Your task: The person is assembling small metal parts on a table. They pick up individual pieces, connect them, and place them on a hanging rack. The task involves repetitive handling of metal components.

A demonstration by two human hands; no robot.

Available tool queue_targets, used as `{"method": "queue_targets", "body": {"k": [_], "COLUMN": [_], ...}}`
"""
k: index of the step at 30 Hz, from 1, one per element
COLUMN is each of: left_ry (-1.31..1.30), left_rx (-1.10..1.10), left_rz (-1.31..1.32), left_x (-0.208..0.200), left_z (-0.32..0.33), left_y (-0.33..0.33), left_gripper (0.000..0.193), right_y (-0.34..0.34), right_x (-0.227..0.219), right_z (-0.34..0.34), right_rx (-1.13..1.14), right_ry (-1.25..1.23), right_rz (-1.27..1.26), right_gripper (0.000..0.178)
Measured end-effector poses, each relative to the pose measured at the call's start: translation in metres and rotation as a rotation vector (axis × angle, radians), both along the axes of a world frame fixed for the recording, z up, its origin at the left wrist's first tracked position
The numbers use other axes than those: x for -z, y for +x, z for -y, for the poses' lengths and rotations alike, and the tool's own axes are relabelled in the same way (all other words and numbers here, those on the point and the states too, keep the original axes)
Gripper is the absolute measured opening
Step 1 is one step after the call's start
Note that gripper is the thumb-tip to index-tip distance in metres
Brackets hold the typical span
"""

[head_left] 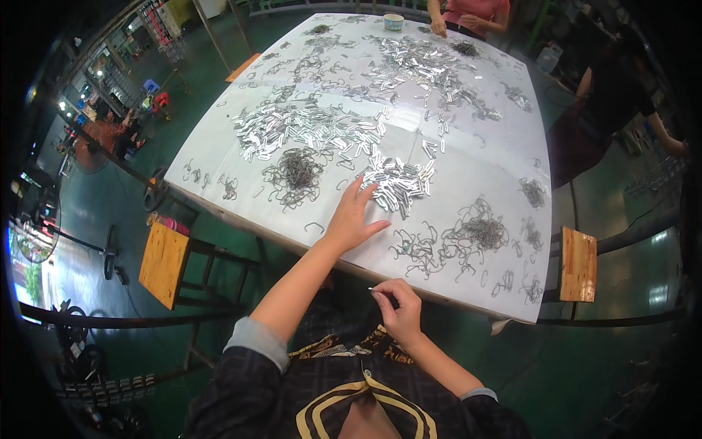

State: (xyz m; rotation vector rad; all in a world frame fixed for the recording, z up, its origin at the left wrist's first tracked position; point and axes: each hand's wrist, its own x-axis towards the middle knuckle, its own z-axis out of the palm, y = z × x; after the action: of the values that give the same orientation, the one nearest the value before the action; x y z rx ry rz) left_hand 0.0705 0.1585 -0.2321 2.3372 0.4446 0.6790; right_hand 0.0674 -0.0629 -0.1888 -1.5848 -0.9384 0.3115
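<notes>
My left hand (354, 219) reaches over the table with its fingers spread. Its fingertips touch the near edge of a pile of small, flat, shiny metal strips (398, 184). Below the table's front edge, my right hand (401, 311) pinches a small shiny metal piece (371, 290) between thumb and finger; most of it is hidden, so its exact kind does not show. Left of my left hand lies a dark heap of bent wire pieces (298, 174). A looser heap of wire hooks (482, 231) spreads to the right, nearer the front edge.
A large white-covered table (212, 150) carries more metal strips (274, 130) farther back. At the far edge stand a small tub (393, 23) and a person in pink (479, 13). Someone in dark clothing (610, 95) is at the right. Wooden stools (162, 265) flank the table.
</notes>
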Motion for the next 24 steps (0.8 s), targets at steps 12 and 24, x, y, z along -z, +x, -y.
{"method": "queue_targets", "body": {"k": [12, 24], "left_ry": [0.360, 0.250], "left_rx": [-0.061, -0.023], "left_rz": [-0.117, -0.041], "left_x": [0.018, 0.010], "left_z": [0.000, 0.019], "left_y": [0.083, -0.009], "left_gripper": [0.045, 0.035], "right_y": [0.005, 0.000], "right_x": [0.004, 0.003], "right_z": [0.006, 0.006], "right_rx": [-0.030, -0.078], "right_ry": [0.004, 0.003], "right_rz": [-0.016, -0.003], "right_gripper": [0.007, 0.008]}}
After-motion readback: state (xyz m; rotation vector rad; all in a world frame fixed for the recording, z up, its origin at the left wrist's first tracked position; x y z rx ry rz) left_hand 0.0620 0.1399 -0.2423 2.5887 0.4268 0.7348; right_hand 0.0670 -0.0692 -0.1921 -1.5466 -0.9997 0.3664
